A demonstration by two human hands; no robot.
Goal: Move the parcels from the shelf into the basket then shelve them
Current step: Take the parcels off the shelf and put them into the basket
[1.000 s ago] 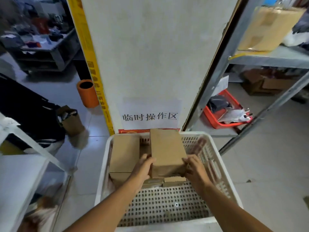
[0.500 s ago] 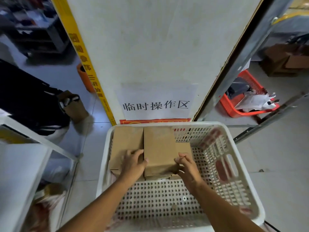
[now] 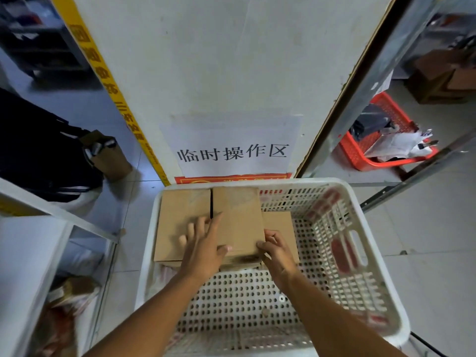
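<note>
Three parcels at the basket's (image 3: 365,243) far end, middle parcel (image 3: 237,220) held at its near edge, left hand (image 3: 203,248) fingers spread flat across the left parcel (image 3: 180,222), thumb on the middle one, right hand (image 3: 277,249) curled pinching its near right corner, third parcel (image 3: 279,221) at 3 o'clock, sign (image 3: 231,153) at 12 o'clock, red tray (image 3: 381,140) at 2 o'clock

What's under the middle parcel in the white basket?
Under the middle parcel, another brown box pokes out on its right, and cardboard edges show below its near end. How many lie beneath is covered. The white basket holds them all.
</note>
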